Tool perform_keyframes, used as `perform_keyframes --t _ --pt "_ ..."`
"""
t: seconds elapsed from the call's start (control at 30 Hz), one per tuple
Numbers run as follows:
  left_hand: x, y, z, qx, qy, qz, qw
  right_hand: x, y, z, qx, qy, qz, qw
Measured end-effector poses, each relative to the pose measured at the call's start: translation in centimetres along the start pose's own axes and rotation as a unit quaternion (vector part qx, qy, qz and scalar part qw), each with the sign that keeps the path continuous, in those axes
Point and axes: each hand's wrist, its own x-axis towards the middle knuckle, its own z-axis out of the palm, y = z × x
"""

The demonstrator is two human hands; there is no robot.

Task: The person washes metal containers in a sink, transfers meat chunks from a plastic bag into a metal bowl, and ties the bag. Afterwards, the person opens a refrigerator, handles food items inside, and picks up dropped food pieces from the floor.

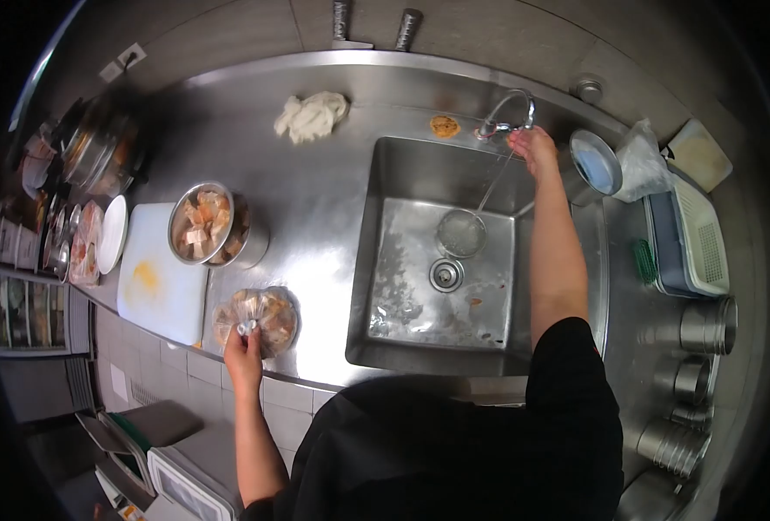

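Pinched in my left hand point(243, 354) is the gathered neck of a clear plastic bag point(274, 323) filled with brownish-orange food pieces. The bag rests at the counter's front edge. My right hand point(534, 149) is just under the spout of the chrome faucet point(524, 97), its fingers stretched out and partly hidden by the tap. From near these fingers a thin stream of water point(494, 184) runs into the steel sink point(363, 260). Behind the bag, a metal pot point(250, 247) and a tilted metal bowl point(179, 249) hold chunks of food.
A stained white cutting board point(163, 295) lies left of the bowl. A crumpled cloth point(313, 117) and an orange-brown scouring pad point(445, 127) lie behind. At right are a metal container point(595, 165), a green brush point(644, 260), plastic baskets point(702, 230) and stacked pots point(708, 326).
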Motion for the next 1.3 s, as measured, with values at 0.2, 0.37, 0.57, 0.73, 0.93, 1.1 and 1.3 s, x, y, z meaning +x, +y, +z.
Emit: perform_keyframes --t 0.2,0.37,0.57,0.73,0.93,1.1,1.3 --pt "0.7 -2.8 0.0 0.064 0.023 0.004 0.998 -5.5 1.9 0.3 0.038 0.018 0.007 0.999" --pt "0.9 -2.2 -1.1 0.103 0.005 0.032 0.994 -14.5 9.7 3.7 -0.07 -0.022 0.075 0.994" --pt "1.1 -2.2 -3.6 -0.008 -0.049 0.053 0.997 -25.9 13.7 17.2 -0.116 -0.147 0.068 0.98" --pt "2.5 -4.6 -9.2 -0.152 -0.04 0.027 0.987 -35.0 10.8 32.2 -0.129 -0.262 0.04 0.956" --pt "0.0 -8.5 -19.0 -0.276 -0.036 0.018 0.96 -36.5 10.5 46.0 -0.238 -0.265 0.026 0.934" --pt "-3.6 -17.6 -24.8 -0.226 0.056 -0.03 0.972 -33.8 12.4 49.1 -0.328 -0.189 0.04 0.925" --pt "-12.0 -31.7 -24.9 -0.067 0.198 -0.174 0.962 -33.2 14.0 49.1 -0.303 -0.205 0.017 0.931"
